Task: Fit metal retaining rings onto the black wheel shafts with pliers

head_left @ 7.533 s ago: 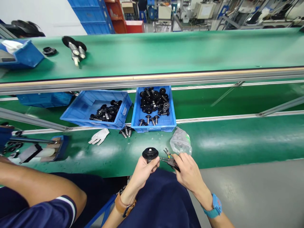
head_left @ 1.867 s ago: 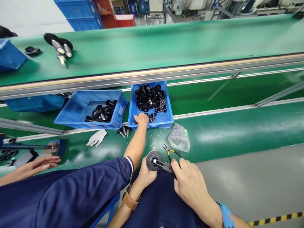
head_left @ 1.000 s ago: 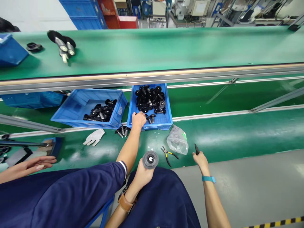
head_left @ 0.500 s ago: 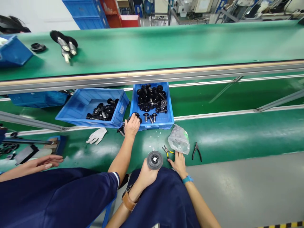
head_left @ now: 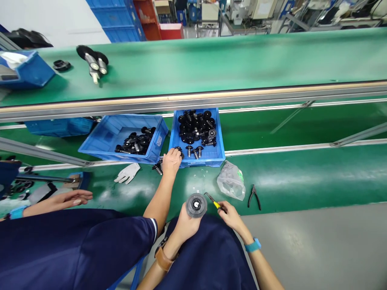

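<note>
Wheel (head_left: 196, 205) in black or dark grey, its round face turned up, was held above the person's lap at the near edge of the green desk (head_left: 302, 169). The left hand (head_left: 186, 226) had its fingers wrapped around the underside of it; what lay beneath the disc was hidden. The right hand (head_left: 232, 217) gripped yellow-handled pliers (head_left: 216, 204), fingers closed on the handles, the tips pointing toward the wheel, near it but apart.

Small pale rings (head_left: 196, 190) lay on the desk just beyond the wheel. To the right were a clear plastic bag (head_left: 231, 182) and, near the desk's near edge, black-handled pliers (head_left: 254, 197).

Farther back stood the right blue box (head_left: 208, 155), holding many black wheeled parts (head_left: 194, 129), and beside it the left blue box (head_left: 104, 141) with more of them. A co-worker's hand (head_left: 172, 162) was at the right box's near left corner, beside a few parts outside it. The same co-worker's other hand (head_left: 75, 198) was over the desk at the left. A white glove (head_left: 127, 173) lay before the left box.
</note>
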Tool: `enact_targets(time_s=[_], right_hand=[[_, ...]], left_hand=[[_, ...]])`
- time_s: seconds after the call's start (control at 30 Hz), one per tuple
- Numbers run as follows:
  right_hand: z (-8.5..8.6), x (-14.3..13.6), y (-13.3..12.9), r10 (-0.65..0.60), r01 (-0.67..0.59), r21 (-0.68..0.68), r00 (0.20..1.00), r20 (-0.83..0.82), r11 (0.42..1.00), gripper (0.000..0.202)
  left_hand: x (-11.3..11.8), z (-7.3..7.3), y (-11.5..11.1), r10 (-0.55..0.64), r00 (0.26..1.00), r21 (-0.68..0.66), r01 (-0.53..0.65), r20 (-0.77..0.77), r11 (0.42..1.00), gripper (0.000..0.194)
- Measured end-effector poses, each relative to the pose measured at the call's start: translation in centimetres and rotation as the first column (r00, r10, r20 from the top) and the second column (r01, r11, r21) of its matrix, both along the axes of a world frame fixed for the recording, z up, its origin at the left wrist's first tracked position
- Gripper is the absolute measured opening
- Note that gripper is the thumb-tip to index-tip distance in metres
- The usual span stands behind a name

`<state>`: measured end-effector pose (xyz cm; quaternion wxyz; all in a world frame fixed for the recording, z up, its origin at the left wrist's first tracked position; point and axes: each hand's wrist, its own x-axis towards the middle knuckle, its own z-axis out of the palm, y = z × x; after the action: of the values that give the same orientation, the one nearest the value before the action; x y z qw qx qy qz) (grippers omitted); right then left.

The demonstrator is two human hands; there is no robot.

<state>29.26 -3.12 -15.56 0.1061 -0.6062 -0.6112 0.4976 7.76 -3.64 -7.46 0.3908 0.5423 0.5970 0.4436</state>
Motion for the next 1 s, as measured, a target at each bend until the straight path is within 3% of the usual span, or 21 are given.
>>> enact_targets(time_s=[0.1,0.2,0.33,0.5,0.63,1.0], right_hand=[[4.7,0.3,-0.6,0.003,0.000,0.014,0.988,-0.152,1.000,0.027],[9.5,0.0,-0.7,0.007,0.032,0.149,0.967,-0.255,0.988,0.029],[13.6,-0.5,-0.4,0.120,-0.064,0.345,0.982,-0.144,0.936,0.025],[14.6,-0.5,-0.5,0.112,-0.087,0.494,0.994,-0.020,0.865,0.030],[14.7,-0.5,-0.6,0.192,-0.197,0.534,0.979,0.065,0.822,0.030],[14.7,-0.4,-0.9,0.173,-0.218,0.585,0.976,0.133,0.781,0.030]], left_hand=[[-0.1,0.7,0.2,-0.057,0.998,-0.005,0.057,0.006,0.998,0.016],[-0.6,2.1,1.7,-0.107,0.994,-0.012,0.107,-0.013,0.994,0.011],[-0.7,3.2,2.1,-0.114,0.993,0.045,0.116,-0.030,0.992,0.018],[-1.0,3.4,1.9,-0.105,0.990,0.090,0.113,-0.094,0.989,0.022],[-1.1,3.6,2.0,-0.142,0.984,0.099,0.153,-0.107,0.983,0.024],[-0.8,3.8,1.8,-0.205,0.970,0.105,0.220,-0.134,0.970,0.026]])
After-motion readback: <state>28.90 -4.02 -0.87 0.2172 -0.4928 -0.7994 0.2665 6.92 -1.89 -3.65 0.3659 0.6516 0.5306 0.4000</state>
